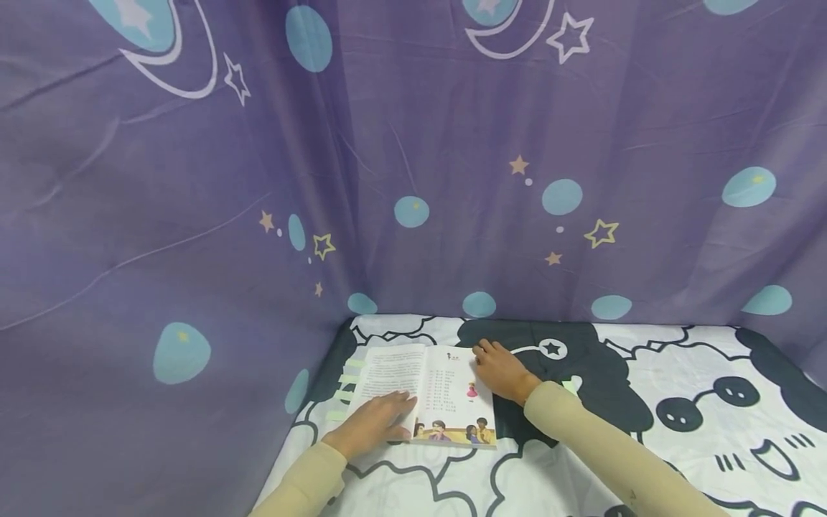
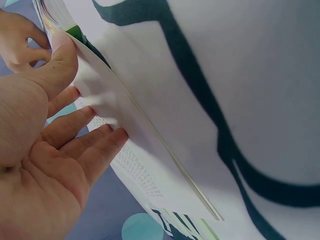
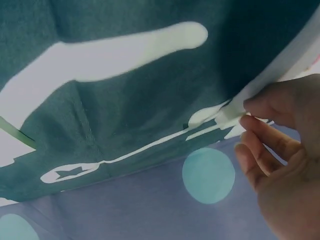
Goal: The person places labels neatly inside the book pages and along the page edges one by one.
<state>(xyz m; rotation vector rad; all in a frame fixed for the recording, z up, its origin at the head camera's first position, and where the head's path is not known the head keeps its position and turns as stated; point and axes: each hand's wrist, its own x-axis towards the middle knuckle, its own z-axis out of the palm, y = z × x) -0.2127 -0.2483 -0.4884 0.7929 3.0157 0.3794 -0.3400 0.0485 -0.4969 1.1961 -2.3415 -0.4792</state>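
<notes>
An open book [image 1: 442, 402] lies flat, with printed text on its left page and small coloured figures on its right page. My left hand [image 1: 377, 422] rests on the lower part of the left page, near the spine. In the left wrist view its fingers [image 2: 102, 145] stretch over the paper and the thumb [image 2: 62, 57] lies by the book's bottom edge. At the upper right corner of the right page is my right hand [image 1: 502, 370]. In the right wrist view its thumb and forefinger pinch the page corner [image 3: 231, 111].
Pale green tabs [image 1: 349, 378] stick out along the book's left side. A black-and-white cartoon cloth [image 1: 607, 459] covers the surface beneath. Another pale green piece [image 1: 571, 385] lies beside the right forearm. Purple curtains [image 1: 452, 143] with moons and stars hang behind and at the left.
</notes>
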